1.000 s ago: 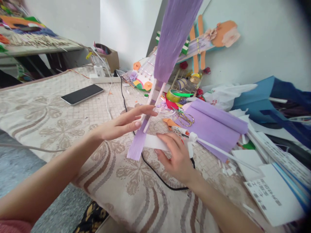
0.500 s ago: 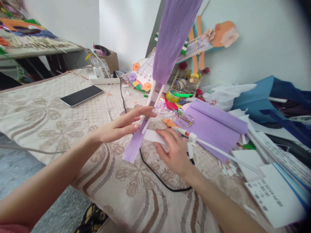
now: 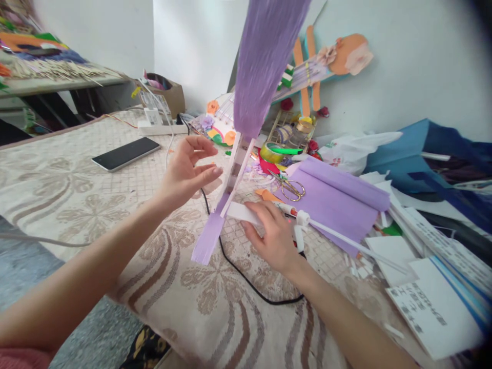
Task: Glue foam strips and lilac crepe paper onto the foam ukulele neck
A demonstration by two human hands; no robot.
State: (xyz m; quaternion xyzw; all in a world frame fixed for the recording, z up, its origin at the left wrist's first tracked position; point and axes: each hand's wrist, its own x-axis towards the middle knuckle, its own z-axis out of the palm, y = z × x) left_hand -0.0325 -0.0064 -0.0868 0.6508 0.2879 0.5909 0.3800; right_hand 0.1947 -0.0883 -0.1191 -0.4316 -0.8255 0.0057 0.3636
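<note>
A narrow white frame (image 3: 233,171) stands upright over the table, with a long strip of purple crepe paper (image 3: 265,66) rising from its top and a shorter purple tail (image 3: 208,238) lying at its base. My left hand (image 3: 192,166) is just left of the frame, apart from it, fingers spread and nothing in them. Low on the frame's right side, my right hand (image 3: 272,233) pinches a white strip (image 3: 243,213) that juts out from it. Just beyond my right hand is a white glue gun (image 3: 302,225) with a glue stick in it, partly hidden.
Gold-handled scissors (image 3: 292,188) rest by a purple paper sheet (image 3: 334,200). Behind are a roll of yellow-green tape (image 3: 271,152) and paper scraps. A phone (image 3: 126,154) and a power strip (image 3: 161,128) lie left. White cards (image 3: 434,307) are at right; a black cord (image 3: 253,287) crosses the cloth.
My left hand has drawn back up and left, away from the frame it was beside, its fingers now curved. My right hand stays at the white strip.
</note>
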